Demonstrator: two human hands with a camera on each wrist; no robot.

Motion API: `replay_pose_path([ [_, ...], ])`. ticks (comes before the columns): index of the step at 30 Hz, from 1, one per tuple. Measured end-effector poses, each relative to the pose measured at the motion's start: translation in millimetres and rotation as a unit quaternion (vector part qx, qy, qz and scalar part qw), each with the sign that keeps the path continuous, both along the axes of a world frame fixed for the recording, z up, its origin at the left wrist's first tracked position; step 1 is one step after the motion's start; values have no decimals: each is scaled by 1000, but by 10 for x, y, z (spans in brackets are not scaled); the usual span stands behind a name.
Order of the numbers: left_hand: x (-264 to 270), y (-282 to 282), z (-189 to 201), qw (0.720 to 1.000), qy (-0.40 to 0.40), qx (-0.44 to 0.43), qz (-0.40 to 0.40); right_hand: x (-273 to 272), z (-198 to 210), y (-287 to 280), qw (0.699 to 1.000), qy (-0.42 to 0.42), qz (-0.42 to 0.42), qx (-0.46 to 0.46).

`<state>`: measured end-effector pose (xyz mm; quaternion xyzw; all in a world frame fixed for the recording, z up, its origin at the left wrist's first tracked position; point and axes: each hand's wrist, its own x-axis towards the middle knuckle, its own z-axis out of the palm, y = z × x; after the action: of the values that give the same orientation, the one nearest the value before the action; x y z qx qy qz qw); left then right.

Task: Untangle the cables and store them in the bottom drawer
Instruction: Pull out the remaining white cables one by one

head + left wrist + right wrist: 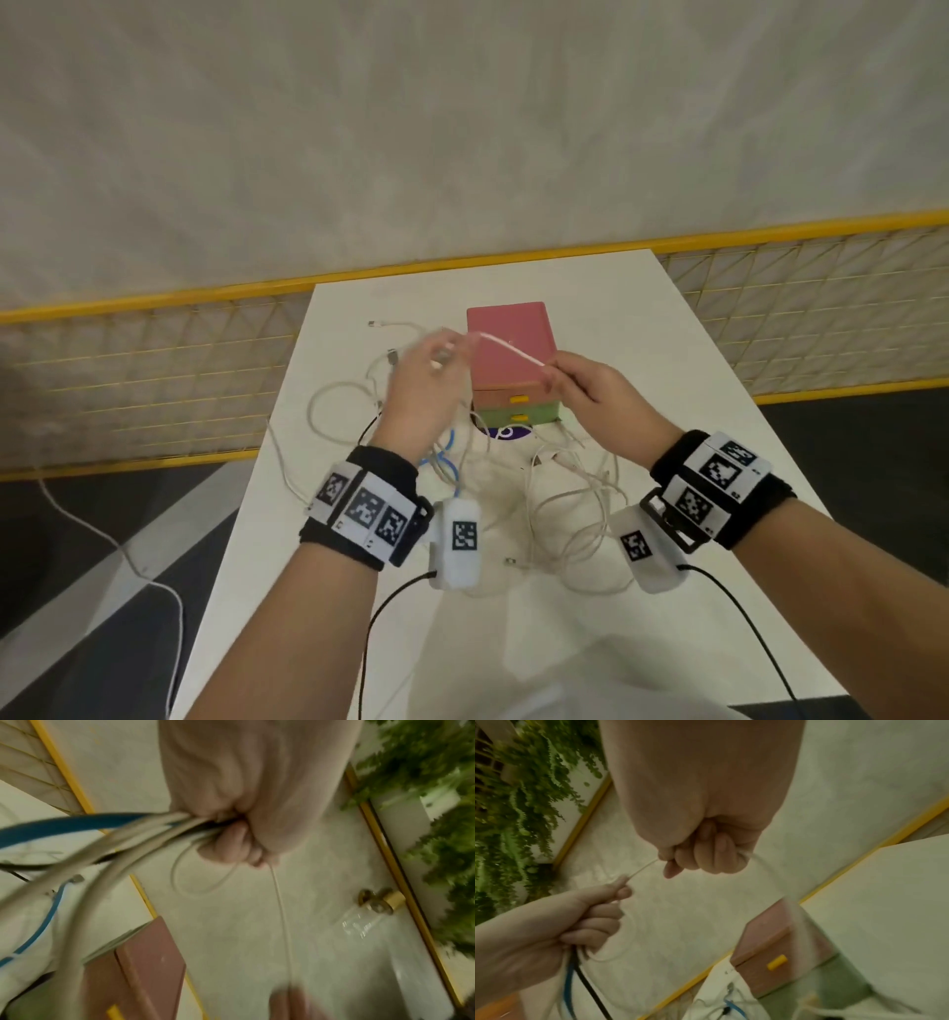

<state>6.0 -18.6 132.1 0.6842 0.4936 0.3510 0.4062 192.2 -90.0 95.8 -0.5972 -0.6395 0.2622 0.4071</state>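
A tangle of white, blue and black cables [560,493] lies on the white table [667,360] in front of a small drawer unit [511,354] with a pink top, a pink drawer and a green drawer below it. My left hand [431,375] is raised and grips a bundle of cables [144,829], blue, white and black. My right hand [590,390] pinches a thin white cable [513,350] that runs taut across to the left hand [588,914]. In the right wrist view the white cable [643,870] leaves my fist [706,852] on both sides.
A yellow-framed mesh fence [154,370] runs behind and left of the table. One white cable [102,534] trails off the table's left edge to the floor. Both drawers have yellow handles [519,399] and look closed. Green foliage [513,801] hangs on the wall.
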Motion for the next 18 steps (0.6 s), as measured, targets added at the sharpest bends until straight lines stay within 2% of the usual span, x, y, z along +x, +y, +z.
replay_pose_path([
  [2, -168, 225, -16, 984, -96, 30, 145, 94, -97, -44, 1000, -1, -6, -29],
  [4, -282, 326, -52, 975, -83, 66, 197, 114, -186, -74, 999, -16, 8, -46],
  [6, -250, 284, -103, 980, -28, 110, 165, 79, -248, -51, 998, -31, 8, -52],
  [9, -30, 23, -169, 994, 22, 102, -13, -7, -216, -5, 998, -39, 2, -42],
  [11, 105, -113, -246, 988, 47, 66, -133, -63, -157, 15, 999, -34, 15, -28],
  [12, 142, -144, -299, 985, 57, 55, -156, -80, -132, 23, 999, -27, 23, -23],
  [15, 176, -137, -348, 986, 58, 38, -153, -83, -80, 34, 999, -12, 31, -19],
  [18, 116, -10, -235, 998, 19, 54, -42, -36, -67, -11, 999, -16, 29, -22],
])
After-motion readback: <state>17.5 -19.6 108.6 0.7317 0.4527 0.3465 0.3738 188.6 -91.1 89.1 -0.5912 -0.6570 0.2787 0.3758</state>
